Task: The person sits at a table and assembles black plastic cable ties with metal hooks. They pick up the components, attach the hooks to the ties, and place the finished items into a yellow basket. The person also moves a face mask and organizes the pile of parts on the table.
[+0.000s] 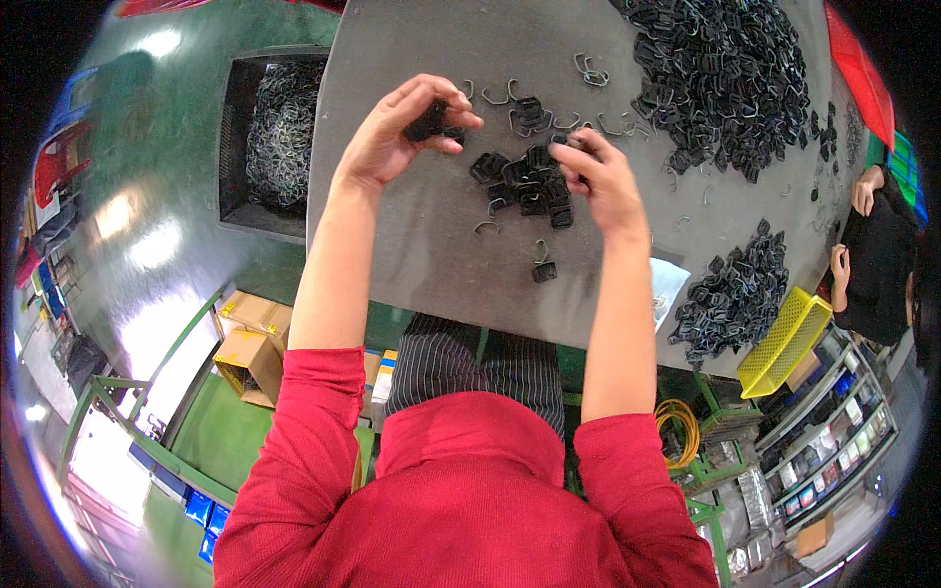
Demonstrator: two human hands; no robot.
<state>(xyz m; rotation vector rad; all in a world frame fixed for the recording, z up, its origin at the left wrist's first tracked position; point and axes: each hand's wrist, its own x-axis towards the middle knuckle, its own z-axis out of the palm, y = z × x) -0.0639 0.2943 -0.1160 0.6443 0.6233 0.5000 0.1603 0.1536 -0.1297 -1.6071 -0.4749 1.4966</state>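
My left hand (382, 142), raised over the grey table, curls its fingers and thumb around several black plastic buckles (427, 122). Across from it, my right hand (610, 186) pinches a small dark piece (560, 143) at the fingertips, probably another buckle; the fingers partly hide it. Between the hands lies a small heap of black buckles (529, 186). Just beyond are more buckles (529, 116) and several loose bent metal wire hooks (500, 93). Nearer to me, one buckle (544, 270) has a wire hook standing out of it.
A large pile of hooked buckles (720, 78) covers the far right of the table (431, 265); a smaller pile (735, 294) sits near right, beside a yellow basket (784, 343). A black crate of wire hooks (284, 137) stands left. Another person's hand (866, 191) shows at right.
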